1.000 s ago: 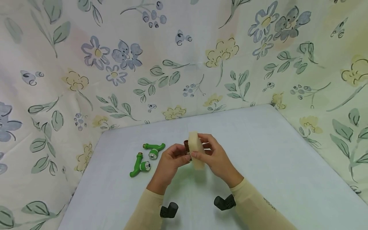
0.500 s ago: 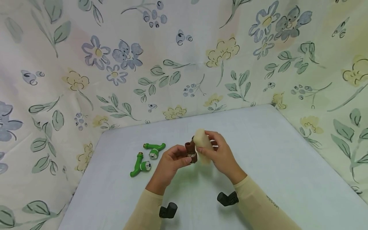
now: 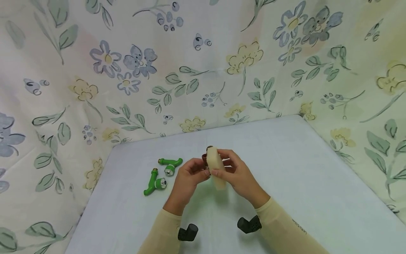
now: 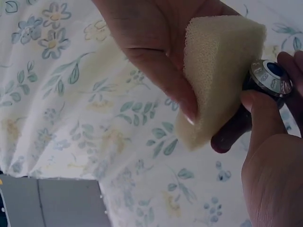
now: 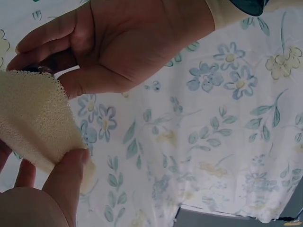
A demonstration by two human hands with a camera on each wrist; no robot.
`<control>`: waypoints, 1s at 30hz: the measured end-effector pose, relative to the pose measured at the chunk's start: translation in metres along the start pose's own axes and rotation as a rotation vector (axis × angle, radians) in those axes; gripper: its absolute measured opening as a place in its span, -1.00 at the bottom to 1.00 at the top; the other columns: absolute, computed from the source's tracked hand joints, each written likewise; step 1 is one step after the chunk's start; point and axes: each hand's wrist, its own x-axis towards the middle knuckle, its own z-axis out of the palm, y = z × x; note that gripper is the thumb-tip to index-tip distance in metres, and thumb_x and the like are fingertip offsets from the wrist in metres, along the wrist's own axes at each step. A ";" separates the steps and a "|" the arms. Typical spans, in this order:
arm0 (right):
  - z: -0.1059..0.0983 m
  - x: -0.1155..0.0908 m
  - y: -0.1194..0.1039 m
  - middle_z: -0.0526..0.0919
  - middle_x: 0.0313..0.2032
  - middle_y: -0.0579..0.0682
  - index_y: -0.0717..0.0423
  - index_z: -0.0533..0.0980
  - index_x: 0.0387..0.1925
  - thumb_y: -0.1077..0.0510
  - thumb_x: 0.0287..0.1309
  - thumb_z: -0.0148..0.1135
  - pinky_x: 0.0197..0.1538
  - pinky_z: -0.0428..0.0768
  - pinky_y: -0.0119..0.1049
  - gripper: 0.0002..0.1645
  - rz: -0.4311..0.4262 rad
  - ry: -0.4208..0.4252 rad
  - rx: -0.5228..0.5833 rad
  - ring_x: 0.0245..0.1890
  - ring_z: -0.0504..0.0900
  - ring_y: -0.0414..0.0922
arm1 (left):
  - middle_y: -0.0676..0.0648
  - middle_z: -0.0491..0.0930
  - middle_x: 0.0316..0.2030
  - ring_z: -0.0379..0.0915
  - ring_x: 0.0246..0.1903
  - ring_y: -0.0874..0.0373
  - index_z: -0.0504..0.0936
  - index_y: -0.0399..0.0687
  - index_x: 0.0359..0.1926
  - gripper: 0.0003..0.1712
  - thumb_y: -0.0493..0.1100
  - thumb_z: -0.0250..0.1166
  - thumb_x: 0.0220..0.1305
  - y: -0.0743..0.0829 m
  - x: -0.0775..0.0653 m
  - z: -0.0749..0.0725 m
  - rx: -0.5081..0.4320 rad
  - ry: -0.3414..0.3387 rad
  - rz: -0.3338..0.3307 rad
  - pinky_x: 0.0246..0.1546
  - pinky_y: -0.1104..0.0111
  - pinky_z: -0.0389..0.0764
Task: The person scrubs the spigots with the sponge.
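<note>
My left hand holds a dark brown faucet with a silver, blue-centred knob. Pinched between the thumb and fingers of my right hand is a thick cream sponge, which lies against the faucet's side. In the head view the sponge hides most of the faucet, so only brown bits show at its left edge. The left wrist view shows the faucet's body slanting down beside the sponge. From the right wrist, the sponge covers nearly all of the faucet.
Two green faucets with silver knobs lie on the white table to the left of my hands: one farther back, the other nearer. A floral curtain hangs along the table's back and sides.
Half a second ago the sponge was farther right and tilted, with the brown faucet more exposed. My right hand has since brought it back left, over the faucet. The left hand has barely moved.
</note>
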 end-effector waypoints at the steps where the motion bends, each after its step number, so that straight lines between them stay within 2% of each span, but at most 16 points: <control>1: 0.000 -0.001 -0.004 0.42 0.06 0.02 -0.14 0.33 0.29 0.11 0.16 0.36 0.00 0.49 0.09 -0.33 -0.009 -0.005 0.017 -0.01 0.46 0.10 | -0.21 0.54 -0.04 0.50 -0.05 -0.09 0.57 -0.18 -0.06 -0.62 -0.19 0.44 0.12 0.001 0.000 0.001 0.012 0.013 0.002 -0.09 0.13 0.59; 4: 0.001 -0.001 -0.012 0.42 0.06 0.04 -0.07 0.32 0.29 0.16 0.16 0.35 0.03 0.47 0.10 -0.31 -0.037 -0.008 0.026 0.01 0.46 0.11 | -0.19 0.55 -0.03 0.49 -0.04 -0.09 0.58 -0.15 -0.04 -0.61 -0.17 0.45 0.11 0.002 0.001 0.001 0.025 0.035 0.010 -0.09 0.15 0.59; 10: 0.000 -0.004 -0.014 0.43 0.04 0.06 -0.03 0.32 0.29 0.18 0.16 0.35 0.04 0.48 0.08 -0.32 -0.030 0.025 0.025 0.00 0.46 0.11 | -0.24 0.51 0.01 0.50 -0.03 -0.16 0.56 -0.15 0.05 -0.58 -0.21 0.40 0.16 0.006 0.002 -0.001 -0.058 0.016 0.037 -0.05 0.10 0.57; 16: 0.006 -0.006 -0.014 0.44 0.05 0.01 -0.01 0.32 0.29 0.17 0.15 0.36 0.03 0.48 0.08 -0.31 -0.041 0.008 -0.017 0.00 0.45 0.10 | -0.19 0.48 0.09 0.52 -0.02 -0.12 0.56 -0.13 0.07 -0.56 -0.20 0.41 0.16 0.008 0.003 -0.001 -0.078 0.051 0.065 0.01 0.14 0.53; 19: 0.008 -0.005 -0.014 0.44 0.06 0.00 -0.03 0.33 0.28 0.17 0.14 0.37 0.04 0.46 0.09 -0.31 -0.043 0.018 -0.020 0.00 0.44 0.08 | -0.20 0.46 0.08 0.52 -0.04 -0.12 0.56 -0.14 0.07 -0.55 -0.24 0.42 0.14 0.008 0.003 0.001 -0.090 0.076 0.066 0.00 0.15 0.54; 22: 0.008 -0.003 -0.004 0.44 0.06 -0.02 -0.13 0.33 0.28 0.10 0.14 0.37 0.03 0.47 0.07 -0.32 -0.040 0.017 -0.024 -0.01 0.45 0.04 | -0.21 0.46 0.06 0.51 -0.05 -0.13 0.56 -0.12 0.08 -0.53 -0.24 0.43 0.12 0.007 0.002 0.001 -0.078 0.085 0.073 -0.02 0.16 0.55; 26: 0.003 0.001 0.005 0.46 0.03 -0.01 -0.21 0.35 0.27 0.02 0.16 0.35 -0.04 0.52 -0.01 -0.35 0.006 -0.004 -0.033 -0.03 0.48 0.04 | -0.23 0.46 0.06 0.51 -0.01 -0.13 0.58 -0.10 0.09 -0.53 -0.20 0.43 0.13 0.009 0.001 0.000 -0.067 0.053 0.078 -0.02 0.11 0.55; 30: -0.004 0.002 0.000 0.48 0.00 0.07 -0.19 0.40 0.22 0.02 0.19 0.32 -0.10 0.55 -0.04 -0.44 0.101 -0.025 -0.001 -0.05 0.50 0.10 | -0.26 0.47 0.06 0.51 -0.02 -0.18 0.58 -0.13 0.11 -0.54 -0.23 0.40 0.17 0.012 -0.002 -0.001 -0.085 -0.014 0.084 -0.07 0.06 0.57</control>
